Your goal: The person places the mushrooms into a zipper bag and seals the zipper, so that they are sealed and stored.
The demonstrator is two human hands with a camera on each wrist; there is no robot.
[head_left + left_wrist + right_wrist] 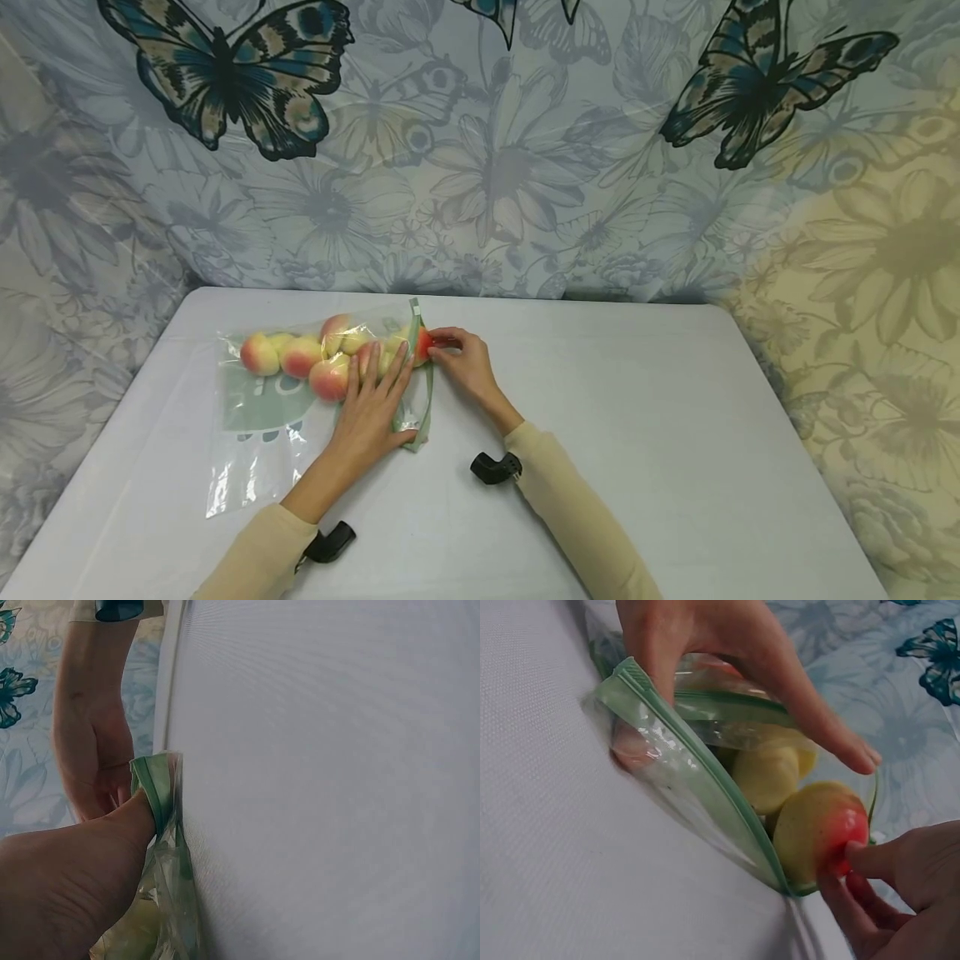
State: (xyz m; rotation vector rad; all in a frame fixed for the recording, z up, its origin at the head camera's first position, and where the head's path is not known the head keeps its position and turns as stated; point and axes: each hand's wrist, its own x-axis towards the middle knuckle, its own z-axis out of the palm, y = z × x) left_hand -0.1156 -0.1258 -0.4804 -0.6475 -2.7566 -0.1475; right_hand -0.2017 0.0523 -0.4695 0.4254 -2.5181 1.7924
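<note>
A clear zip bag point(266, 408) with a green printed panel lies on its side, holding several yellow-and-red fruits point(330, 379). My left hand point(367, 425) lies over the bag near its mouth, fingers spread. Its thumb point(634, 746) is behind the clear film inside the mouth, and the green zip edge point(705, 769) stands apart from the far side. At the mouth, my right hand point(467, 362) pinches a round yellow-and-red fruit point(810, 832) between thumb and fingers. That fruit sits partly within the opening, its red end outward. Other yellow fruit point(765, 776) shows behind it.
The bag rests on the left half of a white-covered table point(600, 417). Behind the table hangs a floral cloth with butterflies point(510, 183). Each wrist carries a small black camera point(495, 468).
</note>
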